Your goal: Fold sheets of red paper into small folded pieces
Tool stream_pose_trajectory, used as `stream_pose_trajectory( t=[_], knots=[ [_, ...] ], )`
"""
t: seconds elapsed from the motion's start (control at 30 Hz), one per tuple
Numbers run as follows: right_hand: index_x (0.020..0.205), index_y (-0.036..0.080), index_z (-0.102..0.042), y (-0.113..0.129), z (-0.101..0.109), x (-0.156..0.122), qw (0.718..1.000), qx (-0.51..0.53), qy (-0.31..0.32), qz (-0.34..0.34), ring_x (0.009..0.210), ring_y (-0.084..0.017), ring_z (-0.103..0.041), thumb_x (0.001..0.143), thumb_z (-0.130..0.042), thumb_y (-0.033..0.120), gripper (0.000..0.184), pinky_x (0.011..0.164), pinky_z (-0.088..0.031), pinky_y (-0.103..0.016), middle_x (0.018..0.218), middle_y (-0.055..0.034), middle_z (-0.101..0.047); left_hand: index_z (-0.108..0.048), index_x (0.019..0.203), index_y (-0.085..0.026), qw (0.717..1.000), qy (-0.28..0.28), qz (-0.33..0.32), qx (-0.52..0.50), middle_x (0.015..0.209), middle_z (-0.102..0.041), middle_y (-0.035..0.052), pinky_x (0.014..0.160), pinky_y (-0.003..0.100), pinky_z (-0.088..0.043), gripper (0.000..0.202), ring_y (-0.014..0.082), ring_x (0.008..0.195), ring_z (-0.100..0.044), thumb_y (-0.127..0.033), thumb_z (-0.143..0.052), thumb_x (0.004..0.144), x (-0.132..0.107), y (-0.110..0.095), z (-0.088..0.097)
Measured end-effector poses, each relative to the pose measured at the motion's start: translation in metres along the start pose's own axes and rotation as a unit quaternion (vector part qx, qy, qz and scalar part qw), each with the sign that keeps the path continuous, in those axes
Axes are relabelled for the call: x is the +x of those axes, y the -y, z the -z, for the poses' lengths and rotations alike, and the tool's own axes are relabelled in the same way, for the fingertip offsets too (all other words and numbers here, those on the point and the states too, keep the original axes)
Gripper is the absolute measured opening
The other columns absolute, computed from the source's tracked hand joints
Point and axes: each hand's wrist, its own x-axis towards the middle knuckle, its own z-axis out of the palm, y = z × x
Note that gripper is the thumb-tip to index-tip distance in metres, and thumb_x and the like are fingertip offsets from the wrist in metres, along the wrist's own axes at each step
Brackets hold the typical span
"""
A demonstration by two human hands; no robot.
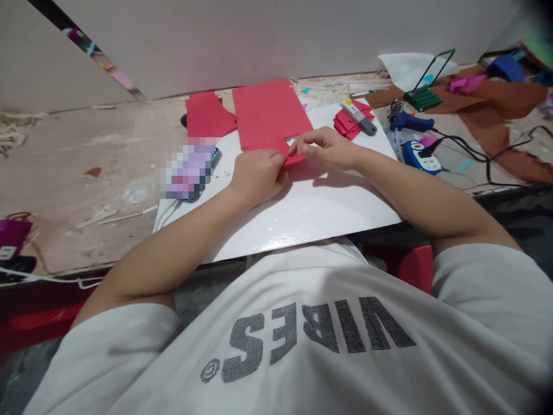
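A small red piece of paper or felt (pixel 296 161) is between my two hands, above the white board (pixel 276 230). My left hand (pixel 260 174) is closed with its fingertips on the piece's left end. My right hand (pixel 325 147) pinches the same piece from the right with bent fingers. Part of it is hidden by both hands. Just beyond them lies a large red sheet (pixel 270 109), with a cut red sheet (pixel 208 115) to its left. Several small red pieces (pixel 343 124) are stacked at the board's far right, with a grey utility knife (pixel 359 117) on top.
A phone (pixel 201 173), partly blurred, rests at the board's left side. On the right are a blue glue gun (pixel 412 121), a green stand (pixel 423 98), a blue-and-white power socket (pixel 421 157), black cables and brown sheets (pixel 488 144). Thin wooden sticks (pixel 103 218) lie on the left.
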Motion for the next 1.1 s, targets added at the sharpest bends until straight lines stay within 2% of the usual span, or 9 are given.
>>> stream_pose_trajectory(
  t=[0.1, 0.2, 0.3, 0.4, 0.47, 0.6, 0.8, 0.97, 1.1],
  knots=[
    [0.124, 0.031, -0.079, -0.010, 0.000, 0.005, 0.997, 0.038, -0.035, 0.050, 0.147, -0.042, -0.078, 0.068, -0.100, 0.116, 0.105, 0.134, -0.062, -0.060, 0.143, -0.0128, -0.090, -0.074, 0.088, -0.026, 0.986, -0.121, 0.023, -0.108, 0.079, -0.072, 0.0042, 0.074, 0.044, -0.042, 0.019, 0.0245, 0.072, -0.064, -0.038, -0.074, 0.104, 0.001, 0.013, 0.000],
    [0.139, 0.032, -0.074, -0.019, -0.006, 0.012, 0.994, 0.059, -0.071, 0.066, 0.151, -0.044, -0.078, 0.056, -0.106, 0.113, 0.120, 0.132, -0.066, -0.060, 0.154, -0.0147, -0.086, -0.063, 0.081, -0.028, 0.926, -0.220, 0.056, -0.302, 0.069, -0.056, -0.0010, 0.064, 0.040, -0.040, 0.047, 0.0182, 0.061, -0.052, -0.060, -0.070, 0.114, 0.005, 0.019, -0.008],
    [0.137, 0.033, -0.073, -0.014, -0.008, 0.013, 0.992, 0.076, -0.097, 0.038, 0.148, -0.044, -0.079, 0.059, -0.105, 0.110, 0.114, 0.123, -0.070, -0.061, 0.154, -0.0153, -0.087, -0.072, 0.096, -0.029, 0.864, -0.199, 0.085, -0.455, 0.084, -0.076, 0.0016, 0.071, 0.039, -0.063, 0.049, 0.0219, 0.075, -0.074, -0.075, -0.073, 0.114, 0.008, 0.016, -0.012],
    [0.133, 0.035, -0.072, 0.002, -0.001, 0.007, 0.990, 0.093, -0.103, -0.008, 0.136, -0.041, -0.083, 0.064, -0.111, 0.096, 0.100, 0.112, -0.073, -0.059, 0.146, -0.0121, -0.090, -0.078, 0.117, -0.031, 0.820, -0.150, 0.105, -0.542, 0.115, -0.092, 0.0055, 0.097, 0.046, -0.078, 0.033, 0.0268, 0.107, -0.090, -0.061, -0.086, 0.106, 0.007, 0.011, -0.006],
    [0.135, 0.035, -0.073, 0.011, 0.007, 0.001, 0.993, 0.070, -0.093, -0.029, 0.123, -0.039, -0.085, 0.071, -0.111, 0.089, 0.091, 0.102, -0.074, -0.057, 0.133, -0.0099, -0.092, -0.078, 0.134, -0.032, 0.803, -0.132, 0.122, -0.568, 0.143, -0.094, 0.0076, 0.108, 0.050, -0.079, 0.045, 0.0304, 0.129, -0.090, -0.057, -0.091, 0.099, 0.006, 0.010, -0.003],
    [0.145, 0.031, -0.079, 0.008, 0.020, -0.004, 0.994, -0.091, -0.009, -0.051, 0.104, -0.037, -0.083, 0.089, -0.104, 0.079, 0.077, 0.092, -0.069, -0.053, 0.104, -0.0072, -0.088, -0.069, 0.162, -0.034, 0.849, -0.077, 0.175, -0.492, 0.147, -0.091, 0.0086, 0.099, 0.049, -0.078, 0.075, 0.0340, 0.136, -0.088, -0.068, -0.093, 0.100, 0.007, 0.021, -0.014],
    [0.148, 0.031, -0.087, -0.018, 0.032, 0.000, 0.956, -0.282, 0.053, -0.060, 0.114, -0.041, -0.082, 0.091, -0.105, 0.072, 0.073, 0.102, -0.067, -0.058, 0.118, -0.0117, -0.091, -0.053, 0.177, -0.034, 0.869, 0.021, 0.176, -0.463, 0.100, -0.088, -0.0008, 0.074, 0.041, -0.073, 0.088, 0.0237, 0.080, -0.085, -0.040, -0.092, 0.098, 0.006, 0.036, -0.028],
    [0.135, 0.037, -0.091, -0.001, 0.030, -0.003, 0.935, -0.355, 0.008, -0.002, 0.144, -0.051, -0.073, 0.104, -0.091, 0.066, 0.042, 0.121, -0.058, -0.068, 0.136, -0.0155, -0.091, -0.063, 0.169, -0.029, 0.870, 0.063, 0.125, -0.473, 0.094, -0.085, 0.0004, 0.073, 0.042, -0.073, 0.081, 0.0242, 0.075, -0.085, -0.036, -0.095, 0.095, 0.000, 0.026, -0.014],
    [0.123, 0.032, -0.089, 0.022, 0.004, -0.014, 0.949, -0.307, 0.071, 0.006, 0.127, -0.042, -0.078, 0.110, -0.085, 0.063, 0.033, 0.110, -0.059, -0.057, 0.123, -0.0121, -0.090, -0.076, 0.148, -0.028, 0.900, 0.089, 0.112, -0.413, 0.089, -0.081, -0.0003, 0.073, 0.043, -0.072, 0.058, 0.0258, 0.076, -0.084, -0.038, -0.096, 0.094, -0.003, 0.021, -0.008]
  ],
)
